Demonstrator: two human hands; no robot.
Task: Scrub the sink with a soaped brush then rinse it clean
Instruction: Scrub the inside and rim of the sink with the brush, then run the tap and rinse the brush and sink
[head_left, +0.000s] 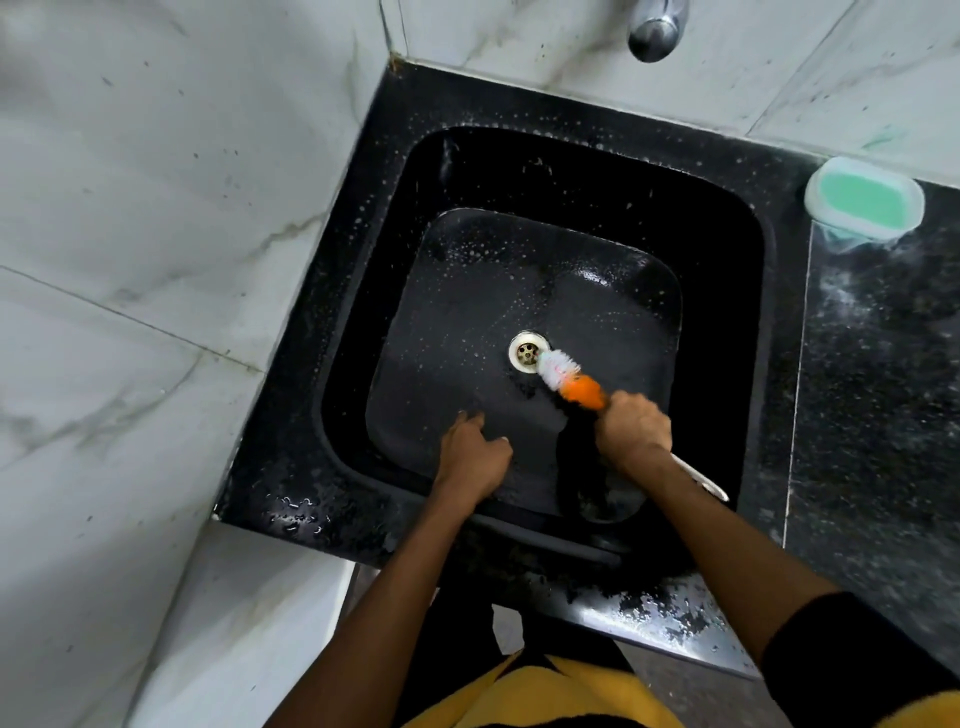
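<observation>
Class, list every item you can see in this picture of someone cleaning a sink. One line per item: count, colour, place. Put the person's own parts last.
sink: one, black, set in the counter corner, wet with speckles of foam
drain: one, pale metal, middle of the sink floor
brush: one, white bristles, orange collar, pale handle, bristles beside the drain
soap dish: one, whitish, holding green soap, on the counter right of the sink
tap: one, chrome, above the back of the sink
counter: one, black speckled stone, around the sink
wall tiles: several, white marbled, left and behind
left hand: one, inside the sink, holding nothing
right hand: one, gripping the brush handle
</observation>
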